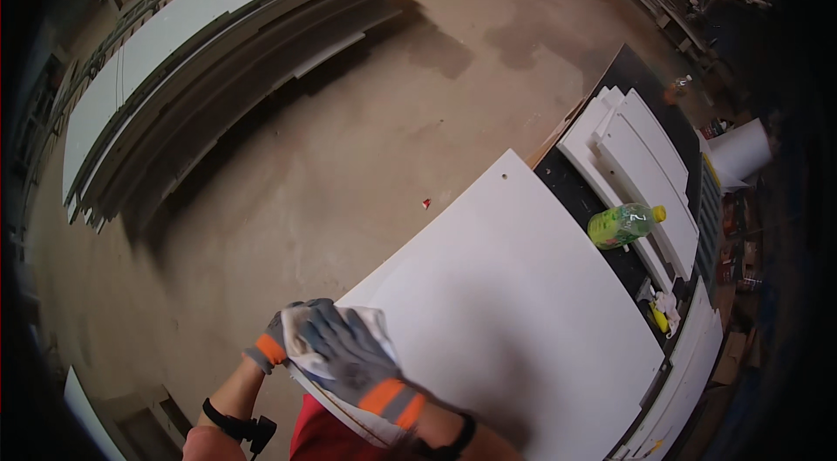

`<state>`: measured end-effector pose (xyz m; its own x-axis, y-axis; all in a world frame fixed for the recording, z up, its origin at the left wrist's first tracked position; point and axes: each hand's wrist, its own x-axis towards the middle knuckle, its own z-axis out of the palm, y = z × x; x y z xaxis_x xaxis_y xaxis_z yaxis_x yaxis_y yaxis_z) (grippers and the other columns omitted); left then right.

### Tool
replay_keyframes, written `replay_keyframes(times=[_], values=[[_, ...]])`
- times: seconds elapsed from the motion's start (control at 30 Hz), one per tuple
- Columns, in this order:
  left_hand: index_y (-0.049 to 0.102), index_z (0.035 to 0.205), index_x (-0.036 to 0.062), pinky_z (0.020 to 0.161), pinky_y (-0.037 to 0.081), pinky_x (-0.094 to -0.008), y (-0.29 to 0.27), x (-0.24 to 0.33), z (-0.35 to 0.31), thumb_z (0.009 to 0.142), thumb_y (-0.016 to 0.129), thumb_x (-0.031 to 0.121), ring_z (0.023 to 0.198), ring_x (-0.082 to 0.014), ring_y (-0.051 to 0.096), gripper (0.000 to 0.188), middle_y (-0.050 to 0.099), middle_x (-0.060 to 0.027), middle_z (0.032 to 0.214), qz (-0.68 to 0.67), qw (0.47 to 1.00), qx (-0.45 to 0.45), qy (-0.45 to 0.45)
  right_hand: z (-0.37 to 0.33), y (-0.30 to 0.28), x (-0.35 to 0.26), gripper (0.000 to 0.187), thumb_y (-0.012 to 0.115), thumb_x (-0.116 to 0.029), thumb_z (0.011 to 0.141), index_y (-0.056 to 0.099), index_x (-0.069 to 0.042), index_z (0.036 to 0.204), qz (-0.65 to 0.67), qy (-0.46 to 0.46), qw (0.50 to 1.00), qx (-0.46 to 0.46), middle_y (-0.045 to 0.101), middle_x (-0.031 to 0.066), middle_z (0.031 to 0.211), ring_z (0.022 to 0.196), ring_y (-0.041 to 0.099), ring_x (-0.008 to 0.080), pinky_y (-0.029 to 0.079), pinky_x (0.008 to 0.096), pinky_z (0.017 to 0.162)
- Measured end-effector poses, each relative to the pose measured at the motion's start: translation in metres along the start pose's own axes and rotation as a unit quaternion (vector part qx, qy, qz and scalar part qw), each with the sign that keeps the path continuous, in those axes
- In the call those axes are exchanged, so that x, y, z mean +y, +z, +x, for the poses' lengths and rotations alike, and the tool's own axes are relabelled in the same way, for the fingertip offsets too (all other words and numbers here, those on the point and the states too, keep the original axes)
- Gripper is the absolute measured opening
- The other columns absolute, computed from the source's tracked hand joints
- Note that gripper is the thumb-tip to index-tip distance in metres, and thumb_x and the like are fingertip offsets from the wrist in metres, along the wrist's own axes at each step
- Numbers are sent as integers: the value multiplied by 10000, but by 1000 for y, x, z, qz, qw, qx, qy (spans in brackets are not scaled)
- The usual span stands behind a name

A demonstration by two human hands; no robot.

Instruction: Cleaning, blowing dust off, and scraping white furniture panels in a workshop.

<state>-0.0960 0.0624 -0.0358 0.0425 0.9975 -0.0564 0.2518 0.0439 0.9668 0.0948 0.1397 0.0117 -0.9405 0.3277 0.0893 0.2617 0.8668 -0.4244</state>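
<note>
A large white panel [497,287] lies in front of me, a small hole near its far corner. My right hand [357,361], in a grey glove with an orange cuff, presses a white cloth [377,326] over the panel's left corner. Its fingers stretch along the cloth and are slightly blurred. Just left of it, my left hand [277,341], gloved alike, curls round the other side of the cloth at the panel's edge. Some left fingertips are hidden behind the cloth and the right hand.
At the far left stands a long stack of boards [253,16]. Right of the panel, white pieces [641,156] and a green bottle with a yellow cap [623,226] lie on a black surface [558,173]. A white roll [741,150] lies beyond.
</note>
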Motion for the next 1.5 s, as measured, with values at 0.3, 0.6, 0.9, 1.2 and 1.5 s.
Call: replay_keyframes(times=[0.3,0.6,0.9,1.2,1.5], values=[[556,1308,25,897,528,-375,-36,-8,-28,966,523,126,1087,-231,626,358,606,-96,1261,-188,925,296,-144,32,-77,175,581,545,-415,915,465,-19,1332,-242,350,885,190,441,156,1427,1370,347,303,254,483,1121],[575,1281,15,1059,418,-373,-49,-5,-16,775,306,-161,1202,-226,559,599,609,-94,1270,-113,911,361,-167,-30,-29,-13,569,585,-443,853,508,-113,1309,-46,43,998,-21,464,92,1380,1335,377,268,277,509,1086],[558,1289,3,1032,439,-363,-32,5,14,916,418,-29,1157,-212,584,400,614,-96,1247,-165,931,260,-196,-83,-40,-13,564,637,-428,816,553,-91,1261,-48,89,995,6,479,122,1377,1336,384,310,274,535,1074],[567,1277,2,982,468,-331,-55,-7,-32,975,500,75,1116,-204,611,318,625,-88,1226,-103,938,303,-132,-4,-12,4,603,562,-455,864,505,-91,1342,-64,16,998,-19,381,101,1485,1424,248,282,148,476,1177],[566,1282,3,970,476,-340,-55,-18,-37,972,543,123,1087,-207,624,333,635,-83,1205,-112,929,315,-160,23,-9,-4,584,528,-454,885,509,-103,1352,-84,36,996,5,400,85,1470,1420,262,273,157,470,1174]])
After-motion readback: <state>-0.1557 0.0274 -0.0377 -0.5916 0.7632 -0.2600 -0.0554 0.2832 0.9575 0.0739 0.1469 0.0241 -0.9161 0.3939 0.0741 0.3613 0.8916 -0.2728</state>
